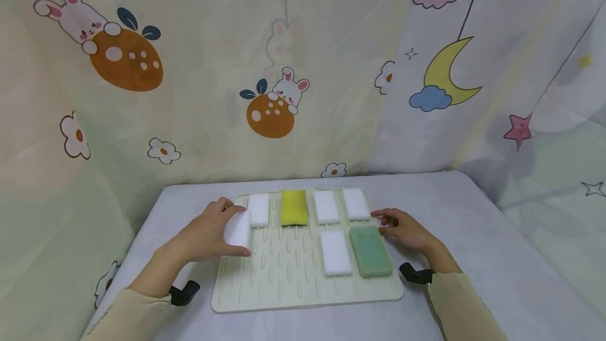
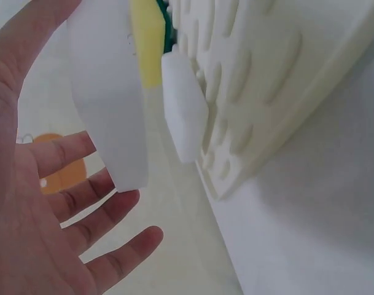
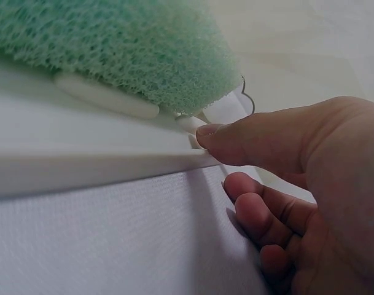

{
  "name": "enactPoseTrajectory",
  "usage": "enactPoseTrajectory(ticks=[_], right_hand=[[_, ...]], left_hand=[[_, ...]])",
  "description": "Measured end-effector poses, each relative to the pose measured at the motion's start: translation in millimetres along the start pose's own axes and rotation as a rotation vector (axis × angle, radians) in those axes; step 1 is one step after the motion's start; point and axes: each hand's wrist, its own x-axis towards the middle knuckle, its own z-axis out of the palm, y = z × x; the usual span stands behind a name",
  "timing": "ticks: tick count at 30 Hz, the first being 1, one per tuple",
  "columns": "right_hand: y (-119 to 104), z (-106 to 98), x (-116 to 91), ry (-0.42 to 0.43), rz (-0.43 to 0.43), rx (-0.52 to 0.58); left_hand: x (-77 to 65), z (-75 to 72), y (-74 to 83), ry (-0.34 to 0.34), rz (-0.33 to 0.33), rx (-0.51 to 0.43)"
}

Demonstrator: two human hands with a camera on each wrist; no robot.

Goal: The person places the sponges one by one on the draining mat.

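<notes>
My left hand (image 1: 208, 238) grips a white melamine sponge (image 1: 238, 230) between thumb and fingers, over the left side of a cream ridged mat (image 1: 279, 299). The same white sponge (image 2: 110, 92) looks tilted in the left wrist view, clear of the mat's ridges. At the mat's right edge is my right hand (image 1: 407, 230), thumb and forefinger at the rim and the other fingers curled. In the right wrist view, the thumb (image 3: 254, 138) rests on the rim beside the porous green sponge (image 3: 125, 49); the forefinger is mostly hidden behind it.
Along the mat's back row lie a white sponge (image 1: 259, 210), a yellow sponge (image 1: 294, 207) with a dark green underside, and two more white ones. Nearer the front right, another white sponge (image 1: 336, 253) lies beside the green one. A white cloth covers the table (image 1: 454, 209); printed curtains surround it.
</notes>
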Motion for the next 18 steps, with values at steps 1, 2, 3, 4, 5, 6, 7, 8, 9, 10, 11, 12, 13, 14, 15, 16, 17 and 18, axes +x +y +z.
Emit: enactPoseTrajectory(ticks=[1,2,3,4,5,6,7,8,9,10,11,12,13,14,15,16,17,18], right_hand=[[0.1,0.0,0.1,0.001,0.0,0.0],[0.1,0.0,0.1,0.002,-0.001,0.0],[0.0,-0.2,0.1,0.002,-0.002,0.002],[-0.2,-0.4,0.1,0.002,-0.001,0.004],[-0.5,-0.6,0.1,0.001,0.0,0.007],[-0.9,-0.7,0.0,0.002,0.0,0.01],[-1.1,-1.0,0.1,0.002,0.0,0.013],[-1.2,-1.2,0.1,0.002,0.0,0.015],[-1.4,-1.5,0.1,0.001,0.0,0.016],[-1.5,-1.6,0.2,0.001,0.0,0.019],[-1.7,-1.6,0.2,0.0,-0.002,0.022],[-1.8,-1.7,0.2,0.0,-0.002,0.023],[-2.0,-1.8,0.1,-0.001,-0.002,0.024],[-2.1,-1.9,0.0,-0.003,-0.002,0.023],[-2.4,-1.9,-0.1,-0.004,-0.004,0.022],[-2.7,-1.7,-0.2,-0.005,-0.007,0.023],[-3.0,-1.6,-0.3,-0.006,-0.007,0.023],[-3.2,-1.5,-0.4,-0.006,-0.007,0.021]], left_hand=[[0.1,1.3,2.6,-0.002,0.006,0.002],[0.3,2.8,5.4,-0.004,0.009,0.001],[0.5,4.2,8.1,-0.008,0.015,0.005],[0.7,5.2,11.0,-0.012,0.02,0.007],[1.0,6.2,13.9,-0.015,0.024,0.006],[1.4,7.1,16.8,-0.017,0.028,0.008],[1.8,7.9,19.5,-0.02,0.031,0.009],[2.2,8.7,22.2,-0.023,0.032,0.011],[2.5,9.3,24.9,-0.026,0.033,0.013],[3.1,9.9,27.4,-0.028,0.034,0.015],[3.6,10.5,29.9,-0.031,0.033,0.016],[4.1,11.0,32.6,-0.034,0.035,0.018],[4.5,11.4,35.1,-0.038,0.037,0.018],[5.0,11.9,37.4,-0.04,0.043,0.018],[5.4,12.4,39.5,-0.041,0.048,0.017],[5.8,13.1,41.3,-0.042,0.054,0.017],[6.1,14.1,43.0,-0.044,0.058,0.015],[6.6,15.2,44.6,-0.046,0.064,0.015]])
